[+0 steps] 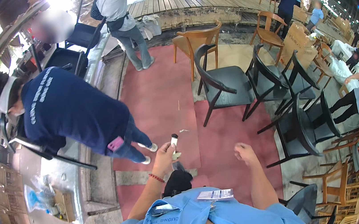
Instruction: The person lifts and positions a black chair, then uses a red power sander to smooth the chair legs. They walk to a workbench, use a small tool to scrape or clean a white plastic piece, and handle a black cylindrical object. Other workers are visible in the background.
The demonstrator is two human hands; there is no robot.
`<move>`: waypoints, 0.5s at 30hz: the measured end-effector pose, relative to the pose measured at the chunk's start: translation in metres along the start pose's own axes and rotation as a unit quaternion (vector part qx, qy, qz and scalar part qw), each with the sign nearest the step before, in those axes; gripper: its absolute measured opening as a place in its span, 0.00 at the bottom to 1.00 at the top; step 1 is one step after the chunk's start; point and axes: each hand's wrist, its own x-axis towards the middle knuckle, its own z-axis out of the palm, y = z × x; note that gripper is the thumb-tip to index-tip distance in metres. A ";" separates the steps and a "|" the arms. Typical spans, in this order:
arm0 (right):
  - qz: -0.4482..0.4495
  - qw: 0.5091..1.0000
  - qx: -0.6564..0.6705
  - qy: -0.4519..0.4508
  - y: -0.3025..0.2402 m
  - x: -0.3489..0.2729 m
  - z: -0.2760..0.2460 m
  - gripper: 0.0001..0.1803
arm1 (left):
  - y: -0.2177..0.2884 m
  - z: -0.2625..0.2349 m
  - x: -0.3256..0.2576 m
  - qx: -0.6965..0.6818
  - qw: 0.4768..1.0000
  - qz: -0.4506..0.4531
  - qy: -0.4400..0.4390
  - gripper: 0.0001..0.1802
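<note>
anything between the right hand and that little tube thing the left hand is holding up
Nothing visible. The left hand holds the small dark tube upright; the right hand, closed and empty, is off to its side with only red floor showing between them.

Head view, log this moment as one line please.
left hand: holds small cylindrical tube | right hand: loosely fisted, empty | ahead: black chairs on red floor

There is a single view, from a wide fisheye camera on the person's head, tilted steeply down and forward over their own light-blue collar (201, 219). That collar fills the lower edge, very near the lens. Beyond it lies the red floor mat (164, 100), with black chairs (225, 84) to its right and a bending co-worker (71, 109) to its left. Straight edges curve toward the dark rim.
</note>
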 end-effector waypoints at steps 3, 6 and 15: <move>-0.090 0.992 -0.046 -0.075 -0.099 0.071 0.061 0.18 | 0.024 -0.017 0.094 -0.036 0.999 0.014 -0.009 0.14; -0.094 0.985 -0.106 -0.102 -0.171 0.133 0.115 0.22 | 0.055 -0.026 0.202 -0.100 0.995 0.014 0.002 0.13; 0.004 0.982 -0.113 -0.149 -0.312 0.281 0.205 0.23 | 0.209 -0.055 0.437 -0.073 0.996 0.057 -0.019 0.15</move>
